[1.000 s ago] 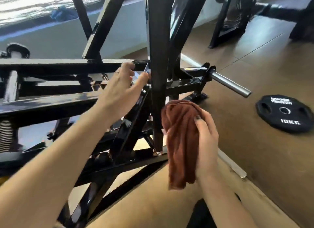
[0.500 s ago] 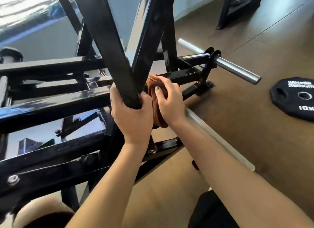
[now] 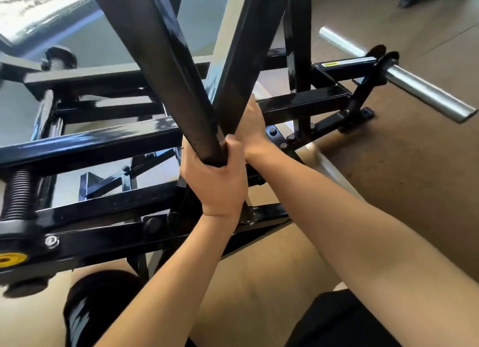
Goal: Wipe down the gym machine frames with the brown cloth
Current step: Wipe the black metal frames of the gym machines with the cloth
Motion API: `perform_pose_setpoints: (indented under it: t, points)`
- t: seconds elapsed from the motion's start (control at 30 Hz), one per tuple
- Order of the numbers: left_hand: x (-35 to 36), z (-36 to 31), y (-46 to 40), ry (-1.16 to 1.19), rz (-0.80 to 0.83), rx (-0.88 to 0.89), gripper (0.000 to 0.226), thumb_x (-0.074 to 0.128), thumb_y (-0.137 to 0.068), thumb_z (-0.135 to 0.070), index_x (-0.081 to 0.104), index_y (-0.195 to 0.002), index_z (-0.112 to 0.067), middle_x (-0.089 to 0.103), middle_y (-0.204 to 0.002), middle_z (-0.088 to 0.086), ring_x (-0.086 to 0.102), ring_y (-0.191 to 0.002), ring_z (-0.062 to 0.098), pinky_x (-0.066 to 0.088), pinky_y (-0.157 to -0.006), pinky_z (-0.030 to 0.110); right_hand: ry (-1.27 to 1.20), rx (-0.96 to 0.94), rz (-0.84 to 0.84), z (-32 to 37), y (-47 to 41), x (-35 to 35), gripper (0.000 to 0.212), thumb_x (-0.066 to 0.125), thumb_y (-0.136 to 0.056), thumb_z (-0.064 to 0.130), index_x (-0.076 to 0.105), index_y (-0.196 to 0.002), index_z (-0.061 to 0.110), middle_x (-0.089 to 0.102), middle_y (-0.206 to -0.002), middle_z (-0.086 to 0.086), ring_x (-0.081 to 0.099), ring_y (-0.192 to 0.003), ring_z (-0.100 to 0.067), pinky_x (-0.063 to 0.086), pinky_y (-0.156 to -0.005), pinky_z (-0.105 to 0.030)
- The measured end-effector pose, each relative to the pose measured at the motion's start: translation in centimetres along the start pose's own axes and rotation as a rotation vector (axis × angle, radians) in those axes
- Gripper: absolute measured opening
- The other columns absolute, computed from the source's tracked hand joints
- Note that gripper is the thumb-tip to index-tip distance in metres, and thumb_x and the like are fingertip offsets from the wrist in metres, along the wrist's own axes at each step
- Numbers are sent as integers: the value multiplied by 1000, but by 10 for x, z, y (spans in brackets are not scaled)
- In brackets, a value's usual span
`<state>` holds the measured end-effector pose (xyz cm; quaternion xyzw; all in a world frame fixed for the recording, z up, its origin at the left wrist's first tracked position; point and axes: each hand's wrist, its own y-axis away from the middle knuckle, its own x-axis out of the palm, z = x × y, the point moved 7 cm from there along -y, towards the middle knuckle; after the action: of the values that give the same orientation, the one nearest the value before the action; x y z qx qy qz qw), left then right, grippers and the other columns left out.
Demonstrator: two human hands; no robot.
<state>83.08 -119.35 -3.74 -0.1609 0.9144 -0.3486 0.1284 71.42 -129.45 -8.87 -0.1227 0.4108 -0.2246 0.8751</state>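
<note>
Cloth hidden behind right hand

Both forearms are bare to the frame's edge — no sleeves or watch straps in view. The left hand wears a thin ring, just beside the black frame tube. Below that tube, both legs show dark black clothing — shorts or trousers, unclear.

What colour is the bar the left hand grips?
Glossy black bar, gripped by the left hand; head view.
</note>
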Motion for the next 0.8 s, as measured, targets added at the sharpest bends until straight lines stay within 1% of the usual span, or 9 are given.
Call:
perform_pose_setpoints:
  t: [0.1,0.17,0.3,0.4,0.47,0.53,0.63,0.73,0.8]
  points:
    - [-1,0,0,-4,-4,2,28,65,-82,-20,46,-78,-40,53,-68,-7,55,-64,10,50,-64,27,50,31,-97,-33,-10,-13,37,37,-101,13,64,-122,0,62,-124,-21,55,-112,-40,48,-96,-42]
    - [-2,1,0,-11,-15,-13,28,64,-82,-21,44,-74,-39,52,-65,1,54,-61,18,50,-63,29,78,118,-154,-65,-18,-24,35,42,-105,26,65,-128,14,64,-125,-14,56,-111,-37,46,-90,-38]
    - [0,-2,1,5,-5,-18,22,63,-82,-23,47,-75,-36,50,-62,-14,51,-58,4,46,-62,18,131,375,-105,-126,-28,-36,40,41,-108,39,56,-142,25,56,-140,-10,48,-125,-32,43,-98,-35]
    - [-1,-1,0,6,-8,-36,25,64,-81,-25,54,-76,-48,52,-62,-18,52,-59,5,48,-61,22,37,262,-101,-75,-23,-19,30,53,-103,27,66,-126,14,63,-126,-13,54,-113,-34,42,-92,-34]
    - [-2,-4,-2,-40,1,-5,39,64,-81,-23,55,-81,-61,53,-67,-16,55,-61,17,51,-62,32,-74,81,-123,-19,-8,-8,14,64,-90,3,70,-103,-1,66,-107,-23,58,-98,-43,50,-88,-46]
    - [-2,-6,-4,-64,10,8,40,64,-82,-21,57,-85,-60,55,-68,-3,55,-62,27,52,-63,38,-186,34,-120,-7,0,-6,13,62,-86,-12,68,-98,-12,64,-104,-31,58,-95,-49,52,-86,-54]
    - [-3,-4,-3,-39,9,-16,28,64,-83,-19,51,-79,-43,50,-62,12,51,-57,31,50,-58,47,-55,-9,-196,-41,-12,-21,25,52,-95,11,70,-108,0,67,-103,-22,60,-94,-43,53,-83,-47]
    - [-1,-5,-3,-41,17,-9,29,64,-84,-17,51,-82,-43,47,-60,9,49,-56,22,46,-59,33,108,175,-150,-113,-34,-28,34,46,-105,32,65,-130,18,63,-123,-14,55,-110,-36,39,-87,-32]
    - [0,-5,-4,-35,18,-7,36,64,-83,-15,54,-82,-49,54,-64,6,51,-57,22,47,-59,32,177,312,-106,-163,-43,-39,38,41,-107,36,60,-136,21,58,-132,-16,50,-119,-37,40,-93,-35]
